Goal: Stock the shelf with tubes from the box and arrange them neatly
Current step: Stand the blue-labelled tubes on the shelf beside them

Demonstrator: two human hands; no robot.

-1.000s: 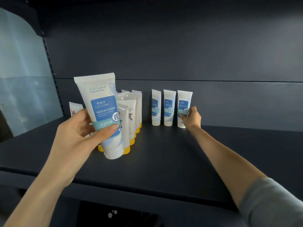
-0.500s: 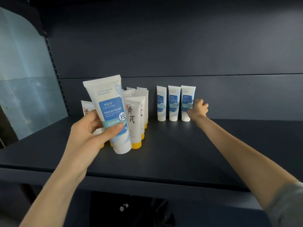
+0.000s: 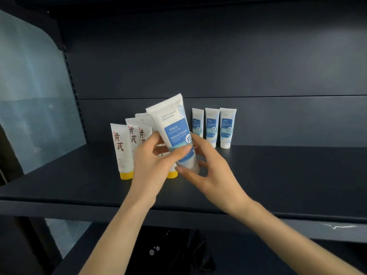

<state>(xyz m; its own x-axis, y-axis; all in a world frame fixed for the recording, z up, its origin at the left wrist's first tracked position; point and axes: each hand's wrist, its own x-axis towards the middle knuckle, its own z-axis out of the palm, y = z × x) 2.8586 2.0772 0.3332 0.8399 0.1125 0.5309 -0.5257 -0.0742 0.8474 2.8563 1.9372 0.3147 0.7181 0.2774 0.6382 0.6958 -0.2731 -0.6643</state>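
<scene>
I hold a white tube with a blue label [image 3: 174, 132] above the dark shelf [image 3: 278, 175], tilted with its cap end down. My left hand [image 3: 153, 163] grips its middle from the left, thumb across the label. My right hand [image 3: 212, 169] has come in from the right; its thumb lies under the cap end and its fingers reach behind the tube. Three matching blue-label tubes [image 3: 212, 126] stand upright in a row against the back wall. A cluster of white tubes with yellow caps [image 3: 121, 149] stands to the left, partly hidden by my left hand.
The shelf's front edge [image 3: 79, 207] runs across below my forearms. A translucent panel [image 3: 29, 96] closes the left side. The shelf's right half is bare surface. Something dark [image 3: 174, 253] lies under the shelf, unclear what.
My right hand has left the rightmost standing tube at the back and come forward to the held tube's cap end. My left hand has carried that tube to the right and tilted it.
</scene>
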